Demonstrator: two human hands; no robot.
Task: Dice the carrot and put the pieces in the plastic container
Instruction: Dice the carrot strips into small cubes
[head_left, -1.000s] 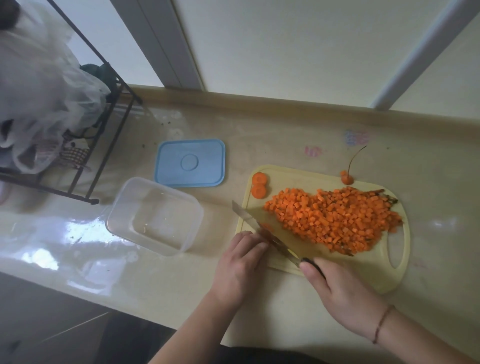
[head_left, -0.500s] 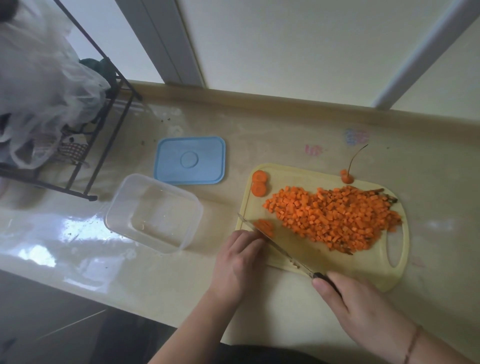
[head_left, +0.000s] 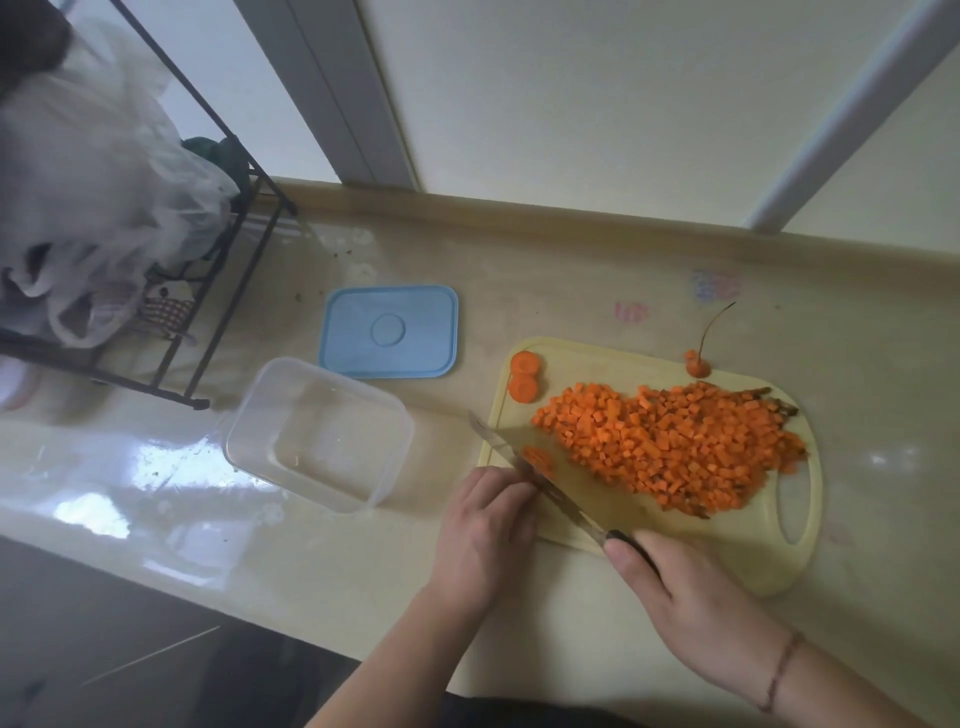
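Your right hand (head_left: 691, 597) has slid the knife (head_left: 540, 480) forward again, still gripping its handle. Your left hand (head_left: 485, 525), fingers curled, steadies a carrot slice (head_left: 538, 460) against the blade on the cutting board (head_left: 613, 358). Diced carrot (head_left: 670, 447) covers the board; the plastic container (head_left: 319, 434) sits just left on the worktop (head_left: 883, 364).

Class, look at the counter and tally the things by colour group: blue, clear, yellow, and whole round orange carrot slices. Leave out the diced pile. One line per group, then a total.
Blue: 1, the blue rectangular plastic lid
Clear: 1, the clear rectangular plastic container
Yellow: 1, the pale yellow plastic cutting board
Orange round carrot slices: 3
Total: 6
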